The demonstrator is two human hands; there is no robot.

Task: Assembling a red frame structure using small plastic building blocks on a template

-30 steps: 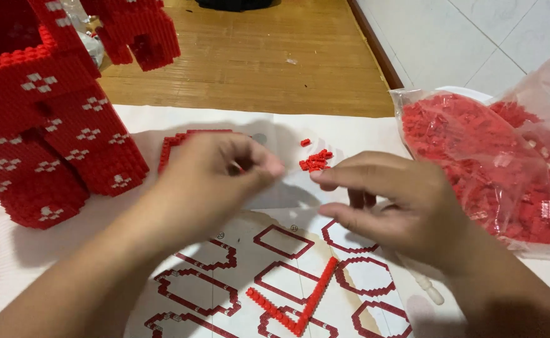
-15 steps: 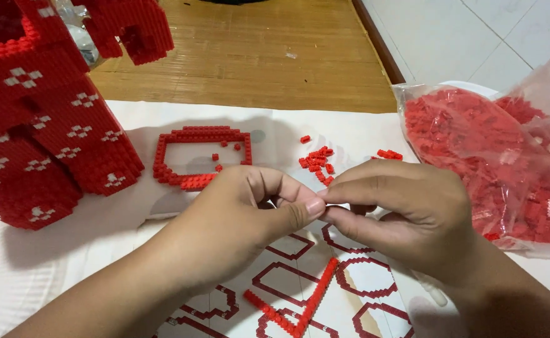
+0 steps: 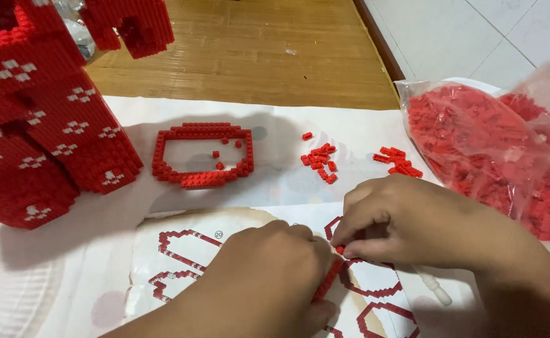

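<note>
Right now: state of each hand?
Left hand: closed on the red brick strip.
Right hand: fingertips pinching a small red brick at the strip's end.

At my right lies a clear plastic bag (image 3: 494,150), bulging with small red bricks. Under my hands lies a white instruction sheet (image 3: 181,250) printed with red outline diagrams.

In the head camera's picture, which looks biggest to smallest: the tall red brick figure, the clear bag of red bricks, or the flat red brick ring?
1. Tall red brick figure, cut off by the frame.
2. Clear bag of red bricks, close in size and also cut off, so unsure.
3. Flat red brick ring, clearly smallest.
</note>
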